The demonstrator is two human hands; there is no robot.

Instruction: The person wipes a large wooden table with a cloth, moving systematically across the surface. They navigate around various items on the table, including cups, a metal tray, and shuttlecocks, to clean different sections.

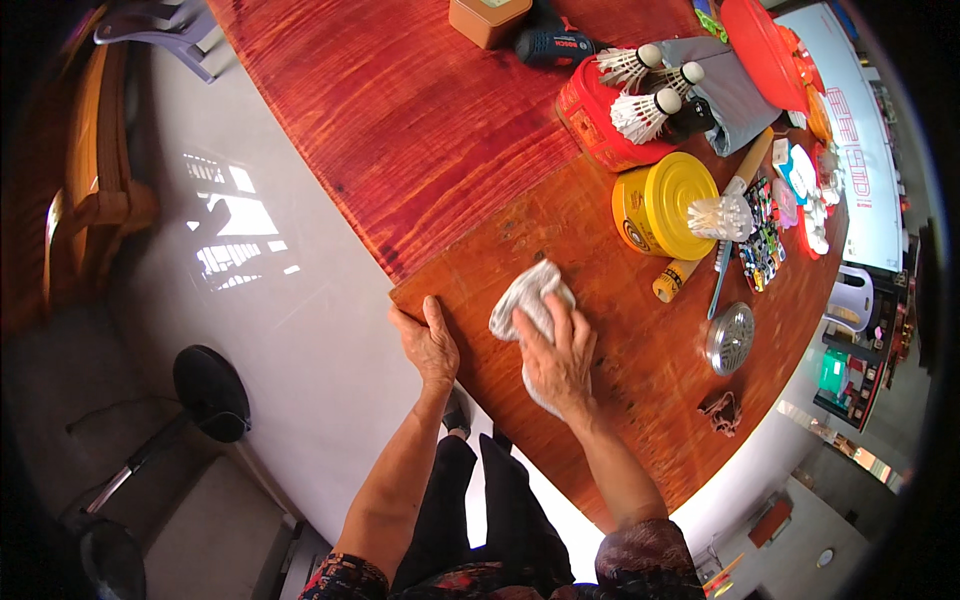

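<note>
My right hand [559, 356] presses a crumpled white cloth [529, 296] onto the brown wooden table [480, 390], with part of the cloth showing beneath the wrist. At the table's near left corner, my left hand [429, 349] grips the edge, thumb on top; the undersides of its fingers are hidden. Beyond the cloth stands a yellow round tin [637, 210] with a yellow lid. A clear tub of cotton swabs [721, 217] rests by that lid. To the right of my right hand lie a round metal item with a patterned top [731, 339] and a small crumpled brownish item [722, 412].
A red container [592, 127] holds shuttlecocks [645, 112] beside a Bosch power tool [555, 46] and a brown box [487, 21]. Toy cars [761, 240], a yellow tube [673, 279] and a blue-handled brush [718, 281] lie farther right. A black round-seated stool [211, 391] stands left.
</note>
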